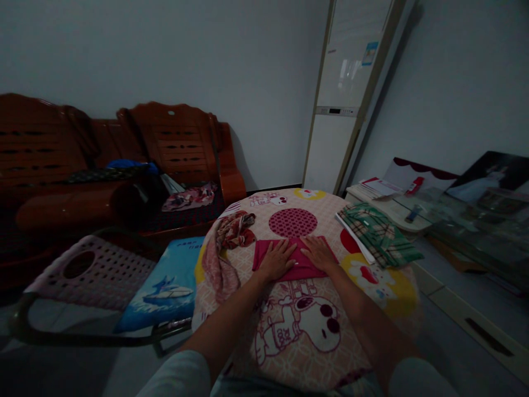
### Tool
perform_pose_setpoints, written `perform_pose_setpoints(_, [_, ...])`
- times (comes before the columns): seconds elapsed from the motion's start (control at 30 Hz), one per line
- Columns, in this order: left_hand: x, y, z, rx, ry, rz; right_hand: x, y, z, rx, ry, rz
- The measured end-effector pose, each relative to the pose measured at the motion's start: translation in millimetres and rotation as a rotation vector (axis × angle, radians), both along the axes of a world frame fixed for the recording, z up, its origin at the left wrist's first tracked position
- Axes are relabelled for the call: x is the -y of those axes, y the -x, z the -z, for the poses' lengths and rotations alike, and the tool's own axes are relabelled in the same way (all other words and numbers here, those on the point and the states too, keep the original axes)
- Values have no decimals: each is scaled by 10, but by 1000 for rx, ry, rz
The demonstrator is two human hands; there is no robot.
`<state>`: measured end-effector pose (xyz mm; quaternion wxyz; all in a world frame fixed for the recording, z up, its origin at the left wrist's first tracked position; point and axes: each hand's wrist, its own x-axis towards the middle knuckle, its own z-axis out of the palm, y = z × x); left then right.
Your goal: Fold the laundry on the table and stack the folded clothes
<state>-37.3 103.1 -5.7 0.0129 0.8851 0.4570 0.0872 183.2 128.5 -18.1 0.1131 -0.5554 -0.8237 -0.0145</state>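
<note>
A folded magenta cloth lies flat on the round table, which has a patterned cover. My left hand rests palm down on the cloth's left part, fingers spread. On its right part my right hand also lies flat with fingers stretched out. The parts of the cloth under both palms are hidden. Left of it sits a crumpled pinkish-red cloth. A folded green plaid cloth lies to the right, over something white and thin.
A woven chair with a blue cushion stands at the left. Behind it are wooden seats holding fabric items. A white cabinet-like unit stands behind the table. At the right is a glass-topped stand with papers.
</note>
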Motion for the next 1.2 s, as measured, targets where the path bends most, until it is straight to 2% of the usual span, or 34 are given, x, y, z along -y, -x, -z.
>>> perform_pose_setpoints(0.27, [28, 4, -21, 13, 1, -8, -23, -27, 80, -12, -32, -31])
perform_pose_setpoints(0.57, [26, 36, 56, 28, -33, 2, 15, -25, 105, -54, -56, -50])
perform_pose_setpoints(0.87, [63, 31, -15, 105, 17, -7, 44, -35, 79, -102, -63, -72])
perform_pose_setpoints(0.93, [70, 50, -26, 194, 53, -3, 48, -41, 81, -124, -71, -75])
perform_pose_setpoints(1.03, [80, 97, -33, 459, 90, -34, 55, -44, 83, -174, -94, -78])
perform_pose_setpoints(1.1, [78, 143, -31, 675, 70, -129, 59, -46, 84, -226, -116, -82])
perform_pose_setpoints(1.2, [45, 254, -11, 923, -45, -338, 58, -76, 92, -338, -190, -56])
